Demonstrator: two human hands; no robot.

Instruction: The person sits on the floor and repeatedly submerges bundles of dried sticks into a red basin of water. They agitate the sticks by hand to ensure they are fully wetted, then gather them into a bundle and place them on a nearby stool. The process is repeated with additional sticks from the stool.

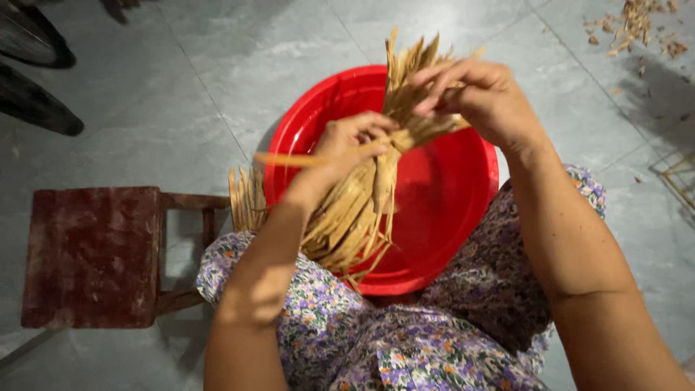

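Note:
A bundle of dry tan leaf strips (355,210) hangs over a round red basin (449,195) that rests between my knees. My left hand (340,148) grips the bundle near its middle and pulls one thin strip (289,158) out to the left. Above it, my right hand (478,94) pinches the bundle's upper end, where stiff tips fan upward. More strips (247,199) stick up beside my left knee. My lap is covered by purple flowered cloth (391,340).
A low dark red wooden stool (90,253) stands at the left on the grey tiled floor. Dry leaf scraps (637,25) lie scattered at the top right. Dark objects (36,72) sit at the top left corner.

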